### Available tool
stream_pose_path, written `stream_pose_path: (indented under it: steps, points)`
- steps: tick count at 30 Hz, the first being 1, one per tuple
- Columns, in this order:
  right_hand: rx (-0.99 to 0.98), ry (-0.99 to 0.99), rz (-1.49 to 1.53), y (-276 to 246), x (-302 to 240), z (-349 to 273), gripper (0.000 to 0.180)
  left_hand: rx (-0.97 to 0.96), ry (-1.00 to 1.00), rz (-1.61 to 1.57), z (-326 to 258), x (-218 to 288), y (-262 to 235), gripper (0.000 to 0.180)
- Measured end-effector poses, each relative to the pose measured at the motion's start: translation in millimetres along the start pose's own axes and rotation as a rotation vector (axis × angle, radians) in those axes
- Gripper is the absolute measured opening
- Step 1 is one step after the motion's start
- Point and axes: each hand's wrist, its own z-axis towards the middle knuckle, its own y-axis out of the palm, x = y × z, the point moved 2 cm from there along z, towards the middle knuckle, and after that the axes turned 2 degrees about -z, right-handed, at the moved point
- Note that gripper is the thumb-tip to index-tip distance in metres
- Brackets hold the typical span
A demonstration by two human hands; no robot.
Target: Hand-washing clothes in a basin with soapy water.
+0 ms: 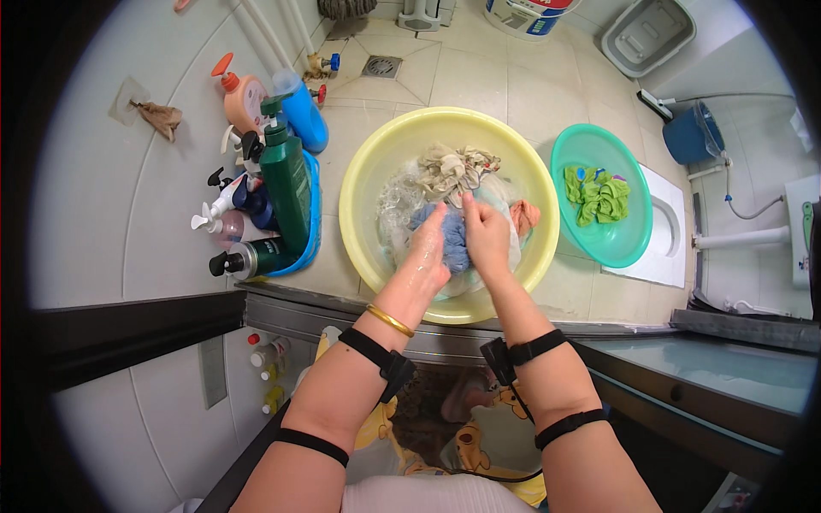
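From where I stand, the blue cloth [455, 242] is bunched between the person's two hands, over the middle of the yellow basin [354, 214]. Its longer line runs roughly away from the person, the far end leaning a little left and the near end toward the right wrist; being crumpled, it has no clear tip. The left hand [429, 250] presses along its left side, thumb pointing away, and the right hand [486, 238] is curled against the other side, so the two are close together and clamped on the cloth, though the left fingers are mostly hidden and I can't be sure how they bend

Around it in the basin lie foamy water [398, 205], a beige cloth [449, 168] on the far side and an orange cloth [524, 216] near the right wall. The basin sits on pale floor tiles [472, 75]. Just to its right, a teal basin [592, 144] holds a lime-green cloth [599, 198], beside a white squat toilet [671, 229]. To the left, a blue basket [314, 214] is crowded with pump bottles [285, 175]; beyond, a drain [381, 67] is set in the floor
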Motion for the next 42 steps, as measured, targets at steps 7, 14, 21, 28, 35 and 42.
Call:
stream_pose_path:
  steps: [7,14,21,28,35,42]
  points:
    - [-0.356,-0.307,0.077,-18.2,-25.3,-10.6,0.049,-0.080,-0.061,0.235,-22.9,30.0,8.4,0.050]
    - [-0.193,-0.371,-0.015,-18.5,-48.7,-43.6,0.041,-0.158,-0.064,-0.102,2.7,30.4,3.0,0.047]
    - [-0.016,-0.761,-0.219,16.7,-98.5,-83.9,0.017,-0.586,-0.421,-0.295,39.4,35.7,-63.8,0.040]
    - [0.116,-0.467,-0.190,20.0,-58.0,-48.5,0.018,-0.345,-0.187,-0.059,19.3,17.1,-51.5,0.043]
    - [0.071,-0.232,-0.283,-2.3,-21.8,-10.3,0.020,-0.003,-0.047,0.029,18.3,0.1,-10.4,0.035]
    - [0.008,-0.252,-0.282,-5.6,-11.6,-8.4,0.024,0.132,-0.024,0.083,1.2,8.7,-0.4,0.031]
